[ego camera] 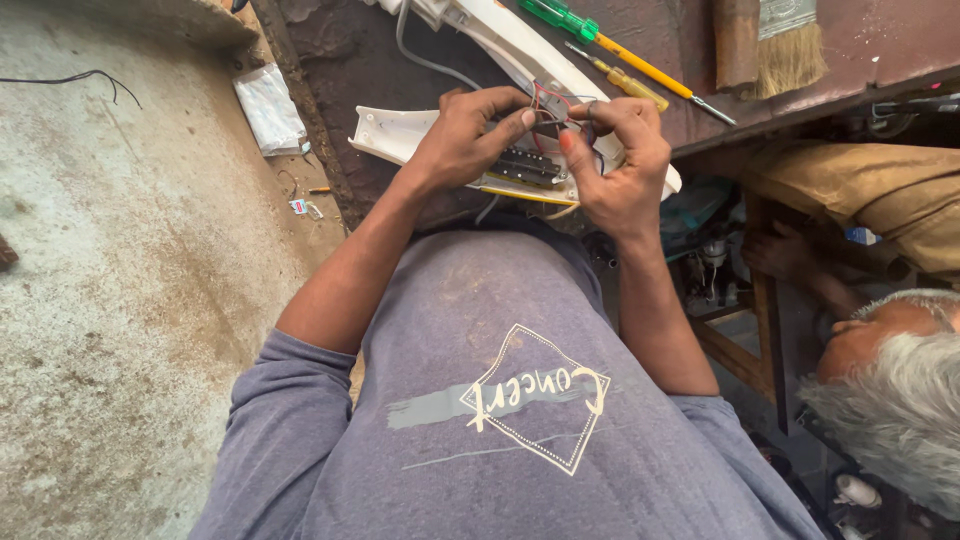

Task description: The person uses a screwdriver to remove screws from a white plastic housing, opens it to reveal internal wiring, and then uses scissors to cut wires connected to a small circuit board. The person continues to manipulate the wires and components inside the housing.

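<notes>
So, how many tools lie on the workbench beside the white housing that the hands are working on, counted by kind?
Screwdrivers: 2, one with a green handle and one with a yellow handle
Paintbrushes: 1, with pale bristles
Total: 3

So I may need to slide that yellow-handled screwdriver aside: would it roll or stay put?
The yellow-handled screwdriver looks round and slim, so it would probably roll if nudged sideways on the workbench. Its metal shaft suggests it is stiff. It seems light, easily lifted with one hand.
</notes>
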